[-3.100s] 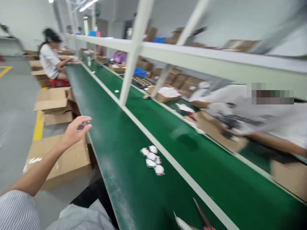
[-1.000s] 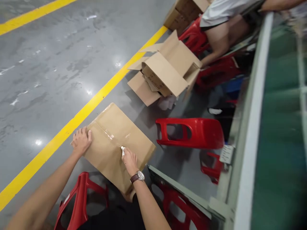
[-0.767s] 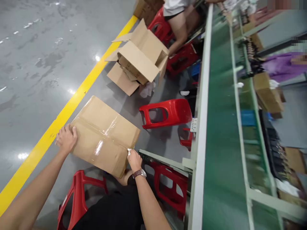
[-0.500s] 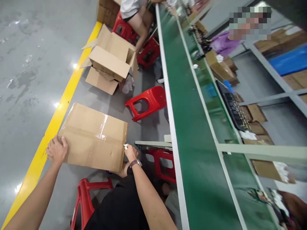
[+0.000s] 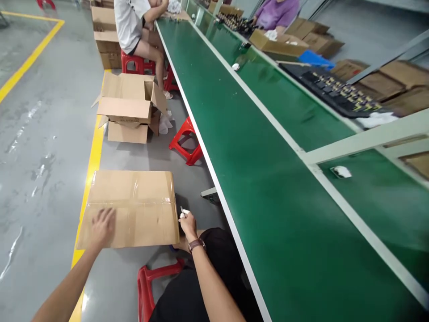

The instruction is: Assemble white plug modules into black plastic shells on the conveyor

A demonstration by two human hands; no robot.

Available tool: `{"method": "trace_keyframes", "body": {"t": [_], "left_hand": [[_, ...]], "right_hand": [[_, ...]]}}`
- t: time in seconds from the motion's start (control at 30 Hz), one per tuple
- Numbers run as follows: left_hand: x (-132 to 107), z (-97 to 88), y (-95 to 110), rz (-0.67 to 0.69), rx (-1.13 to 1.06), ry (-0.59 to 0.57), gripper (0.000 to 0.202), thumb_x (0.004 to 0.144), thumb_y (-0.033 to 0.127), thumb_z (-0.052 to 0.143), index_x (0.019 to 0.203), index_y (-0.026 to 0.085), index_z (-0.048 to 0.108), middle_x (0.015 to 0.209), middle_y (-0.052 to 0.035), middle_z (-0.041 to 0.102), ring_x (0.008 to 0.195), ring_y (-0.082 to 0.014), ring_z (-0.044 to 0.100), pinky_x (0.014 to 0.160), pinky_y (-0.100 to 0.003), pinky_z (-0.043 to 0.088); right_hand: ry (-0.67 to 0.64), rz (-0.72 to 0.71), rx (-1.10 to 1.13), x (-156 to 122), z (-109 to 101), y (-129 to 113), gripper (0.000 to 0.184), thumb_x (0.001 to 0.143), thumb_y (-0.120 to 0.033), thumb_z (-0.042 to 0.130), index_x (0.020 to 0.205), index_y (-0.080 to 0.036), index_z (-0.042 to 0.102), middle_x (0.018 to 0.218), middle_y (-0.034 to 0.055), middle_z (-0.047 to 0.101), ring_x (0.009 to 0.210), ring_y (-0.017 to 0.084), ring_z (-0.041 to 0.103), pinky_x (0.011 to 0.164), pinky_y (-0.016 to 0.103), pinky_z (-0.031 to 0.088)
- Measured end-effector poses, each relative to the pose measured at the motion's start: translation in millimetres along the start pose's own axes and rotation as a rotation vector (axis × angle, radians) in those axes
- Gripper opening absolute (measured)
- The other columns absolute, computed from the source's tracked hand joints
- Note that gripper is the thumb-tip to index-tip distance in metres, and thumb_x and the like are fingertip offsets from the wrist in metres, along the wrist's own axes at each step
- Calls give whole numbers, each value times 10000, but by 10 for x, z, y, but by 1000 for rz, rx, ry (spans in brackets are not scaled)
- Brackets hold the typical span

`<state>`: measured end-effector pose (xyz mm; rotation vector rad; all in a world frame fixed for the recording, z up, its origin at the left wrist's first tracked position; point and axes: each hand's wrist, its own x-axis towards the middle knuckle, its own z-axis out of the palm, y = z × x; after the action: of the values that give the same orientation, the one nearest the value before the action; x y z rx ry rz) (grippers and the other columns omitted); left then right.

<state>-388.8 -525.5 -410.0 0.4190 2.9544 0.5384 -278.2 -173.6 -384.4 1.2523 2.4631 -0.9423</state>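
A taped cardboard box [image 5: 144, 223] stands on the floor before me with its top flaps closed. Clear tape runs across its top in two directions. Over the left part of that top is my left hand [image 5: 104, 227], fingers apart and slightly blurred, holding nothing; whether it touches the cardboard I cannot tell. Just off the box's right edge, my right hand [image 5: 189, 226] is closed around a small white-handled tool [image 5: 182, 213] with a thin metal tip pointing up. Its exact kind is too small to make out.
A long green-topped workbench [image 5: 254, 179] runs along my right. Farther ahead are an open cardboard carton [image 5: 125, 107] and a red stool [image 5: 187, 141]; another red stool [image 5: 144, 286] is beside my leg. A seated person [image 5: 134, 31] works at the bench's far end. A yellow line [image 5: 95, 152] marks the floor.
My left hand has left the box's left edge and come over its top. The right hand with the tool has drawn back from the right edge. My view has turned.
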Motion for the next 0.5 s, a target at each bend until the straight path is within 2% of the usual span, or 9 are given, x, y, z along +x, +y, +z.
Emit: {"method": "trace_keyframes", "body": {"t": [0.1,0.17,0.23,0.3,0.4,0.5], "left_hand": [[174,258,618,237,10,-160,323,989,348,590,1288,312,708,1347,-96,703,1328,-300,558,1143,-427,434],[295,451,989,312,38,-209,405,993,406,597,1368,267,661,1356,-125,674,1311,-308,552,1128,-429,447],[394,578,1247,342,77,-236,504,992,457,600,1426,202,606,1352,-168,644,1294,-333,543,1124,-456,435],[482,620,1388,345,120,-258,552,984,514,603,1404,156,600,1314,-200,636,1268,-362,543,1114,-489,418],[658,597,1478,320,176,-298,578,968,642,573,1244,140,651,1218,-219,657,1216,-399,561,1069,-524,416],[898,565,1524,301,200,-378,599,965,723,522,1089,155,669,1112,-198,692,1155,-386,609,997,-487,454]], "right_hand": [[-36,-15,116,-142,87,247,361,1020,-405,683,1296,-177,636,1271,87,667,1054,225,691,891,427,619],[-54,-19,176,-135,121,346,337,1021,-397,684,1271,-174,648,1242,81,679,1027,215,696,873,411,622],[-62,-21,219,-69,134,395,316,1022,-390,683,1251,-173,656,1227,78,685,1021,210,698,874,407,622],[-48,-19,247,8,136,413,311,1025,-391,678,1251,-178,657,1236,79,683,1035,212,696,890,415,619],[0,-16,263,68,147,416,331,1029,-401,670,1281,-188,647,1278,88,669,1069,223,687,915,431,613],[54,-29,259,63,159,413,348,1028,-408,670,1299,-192,640,1304,92,658,1093,231,681,931,444,608]]}}
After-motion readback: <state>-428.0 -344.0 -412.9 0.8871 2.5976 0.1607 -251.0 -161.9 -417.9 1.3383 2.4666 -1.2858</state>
